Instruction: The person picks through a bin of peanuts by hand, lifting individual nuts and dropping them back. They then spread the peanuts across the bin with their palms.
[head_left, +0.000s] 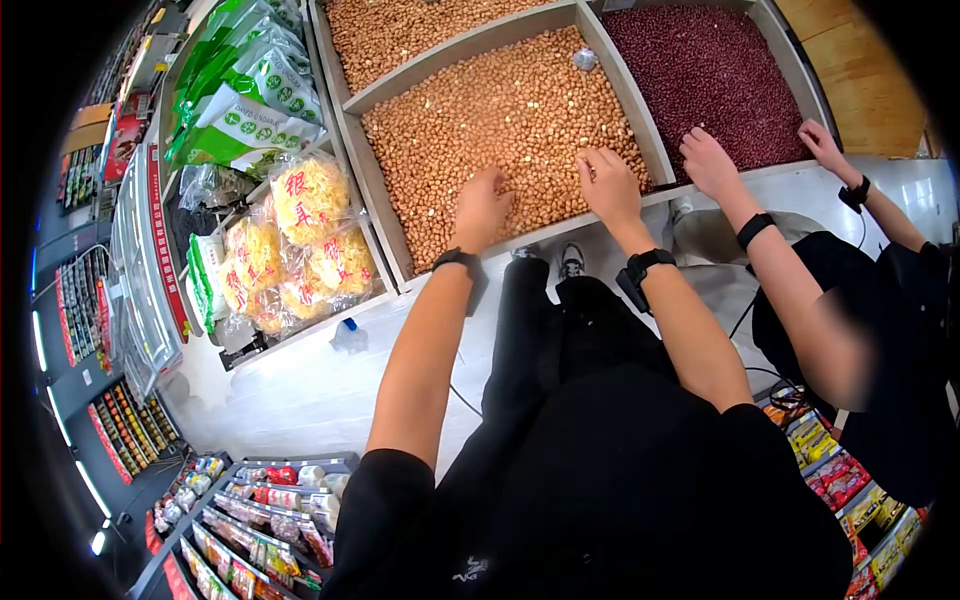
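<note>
Both of my hands are over the middle bin of light brown nuts or beans (480,110). Near the bin's front, my left hand (483,208) touches the brown pieces with its fingers curled; what it holds, if anything, is hidden. To its right, my right hand (609,188) hangs over the front right part of the same bin, fingers bent together, and their contents are too small to make out. A small clear, shiny object (584,59) lies on the pieces at the back right. Each of my wrists wears a black band.
On the right, a co-worker's two hands (710,162) are at a bin of dark red beans (700,75). Green and white bags (250,125) and clear packs of yellow dried food (308,200) fill the left bin. Wooden dividers (625,85) separate the bins. Snack shelves stand behind.
</note>
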